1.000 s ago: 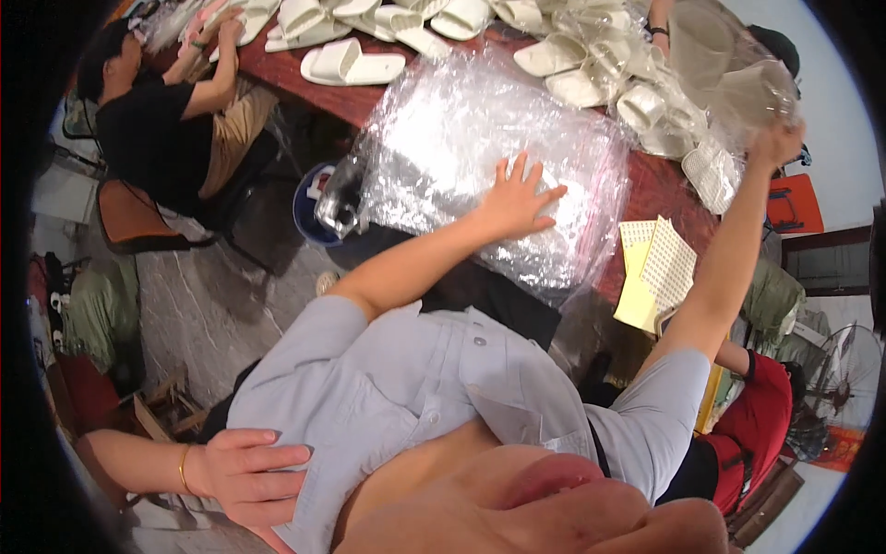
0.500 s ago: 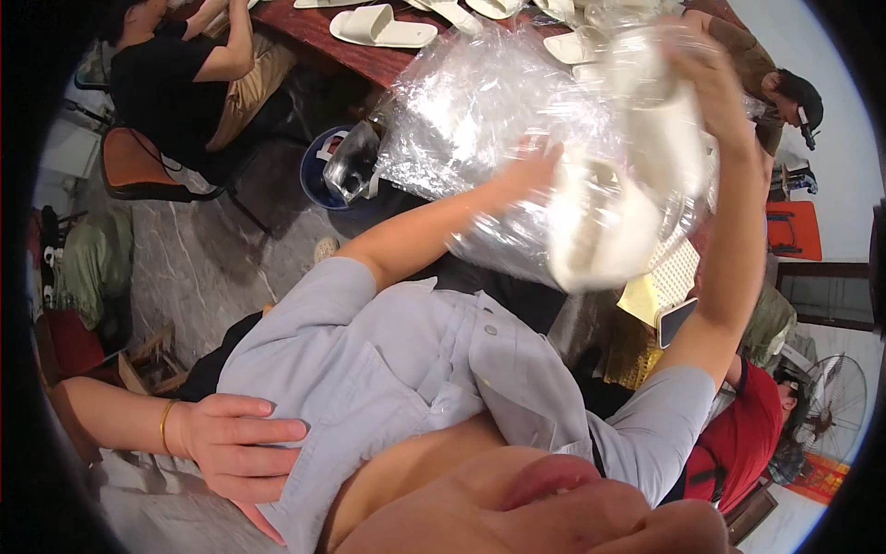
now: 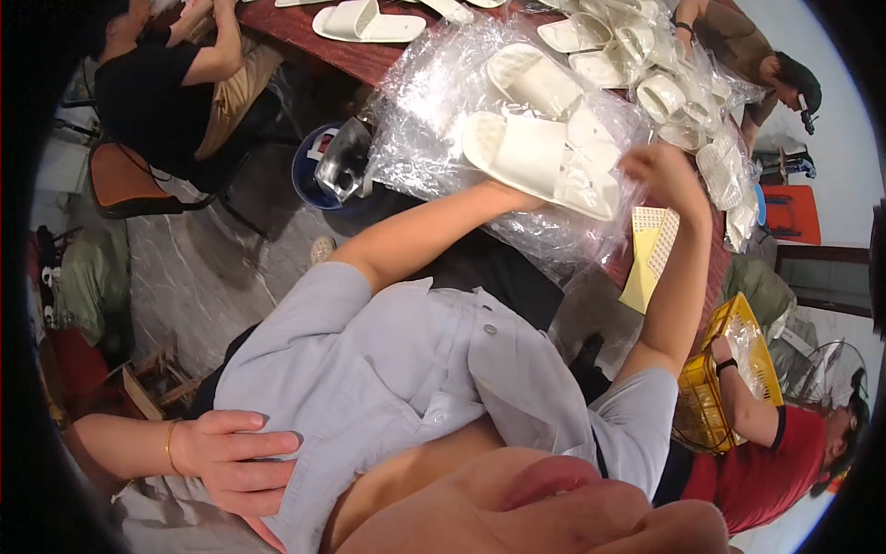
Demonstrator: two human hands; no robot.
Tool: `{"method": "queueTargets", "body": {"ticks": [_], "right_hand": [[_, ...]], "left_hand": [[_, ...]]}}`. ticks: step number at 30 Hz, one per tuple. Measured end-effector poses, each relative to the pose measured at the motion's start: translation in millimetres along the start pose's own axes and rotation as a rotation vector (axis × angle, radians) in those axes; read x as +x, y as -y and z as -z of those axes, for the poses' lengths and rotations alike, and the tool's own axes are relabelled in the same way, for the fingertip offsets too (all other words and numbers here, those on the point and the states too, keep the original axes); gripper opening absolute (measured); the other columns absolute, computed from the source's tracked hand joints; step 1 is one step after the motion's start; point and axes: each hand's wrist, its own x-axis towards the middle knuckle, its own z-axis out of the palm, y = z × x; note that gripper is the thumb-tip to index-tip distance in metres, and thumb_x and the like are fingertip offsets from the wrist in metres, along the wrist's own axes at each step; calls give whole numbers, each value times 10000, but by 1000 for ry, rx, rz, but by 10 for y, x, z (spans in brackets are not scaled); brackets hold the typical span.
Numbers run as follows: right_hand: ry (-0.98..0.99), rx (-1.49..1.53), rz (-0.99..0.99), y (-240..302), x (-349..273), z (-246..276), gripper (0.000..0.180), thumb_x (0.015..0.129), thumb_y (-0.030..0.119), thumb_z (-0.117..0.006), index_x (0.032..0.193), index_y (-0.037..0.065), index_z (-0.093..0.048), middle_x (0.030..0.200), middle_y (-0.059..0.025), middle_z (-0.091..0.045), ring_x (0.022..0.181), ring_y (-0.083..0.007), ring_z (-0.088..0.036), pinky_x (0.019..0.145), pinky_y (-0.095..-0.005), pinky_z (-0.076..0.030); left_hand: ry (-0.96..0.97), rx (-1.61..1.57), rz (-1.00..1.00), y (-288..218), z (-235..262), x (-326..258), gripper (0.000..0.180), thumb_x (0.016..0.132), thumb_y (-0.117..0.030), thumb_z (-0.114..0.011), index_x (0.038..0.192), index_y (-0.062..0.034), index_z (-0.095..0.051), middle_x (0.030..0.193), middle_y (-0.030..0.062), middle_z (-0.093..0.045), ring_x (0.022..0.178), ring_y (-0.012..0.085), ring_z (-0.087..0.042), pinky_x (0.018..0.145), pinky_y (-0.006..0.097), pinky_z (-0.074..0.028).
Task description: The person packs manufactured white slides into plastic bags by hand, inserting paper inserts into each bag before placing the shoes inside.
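Observation:
My left hand (image 3: pixel 512 197) reaches under a cream slide slipper (image 3: pixel 531 152) and holds it from below; most of its fingers are hidden. Against that slipper's far side lies a second cream slipper (image 3: pixel 535 78). Clear crinkled plastic (image 3: pixel 415 138) spreads around and under the pair; how far it wraps them I cannot tell. Just right of the slippers' strap end is my right hand (image 3: pixel 664 175), its fingers curled together and slightly blurred. Whatever is between those fingertips is too small to make out. Yellow sheets with rows of small pale labels (image 3: pixel 651 245) lie below this hand.
Bagged cream slippers (image 3: pixel 637 51) heap at the table's (image 3: pixel 337 46) far right; a loose one (image 3: pixel 369 23) lies far left. A blue bin (image 3: pixel 309 175) stands beside the table. Other people are at left and right, one with a yellow crate (image 3: pixel 711 388). Another person's hand (image 3: pixel 240 462) rests at my side.
The slippers have come down from a blurred, raised position onto the plastic. My right hand has moved lower and away from them. At right, the person in red has brought a yellow crate into view.

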Motion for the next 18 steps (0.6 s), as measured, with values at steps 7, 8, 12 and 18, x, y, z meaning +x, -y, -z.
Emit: {"method": "queueTargets", "body": {"ticks": [7,8,12,18], "right_hand": [[-379,-153,14,-881,-222,-629,155,811,42,-625,947,-2,-686,801,-180,-666,750,-283,-662,715,-361,-503],[-521,-172,-104,-915,-228,-613,169,814,28,-607,963,-8,-678,790,-181,-656,739,-266,-660,704,-360,-499],[-58,531,238,-768,-110,-603,262,794,-26,-577,1014,34,-706,1081,-136,-650,1042,-212,-605,878,-319,-463],[-255,-74,610,-482,368,-961,268,865,38,-577,1113,9,-674,1178,-121,-641,1156,-234,-564,1027,-337,-391]], "left_hand": [[-49,114,-31,-19,-34,-44,602,852,-499,-633,1332,-156,-514,1334,107,-517,1242,259,-474,1045,406,-377],[9,88,-47,62,-126,-11,578,872,-485,-607,1336,-156,-511,1339,107,-515,1241,263,-475,1039,405,-380],[116,86,-65,181,-287,72,509,886,-439,-592,1310,-161,-538,1332,95,-526,1232,277,-479,1041,416,-374],[73,238,-110,236,-428,54,576,837,-472,-647,1333,-206,-526,1375,72,-498,1277,284,-446,1086,429,-327]]}}
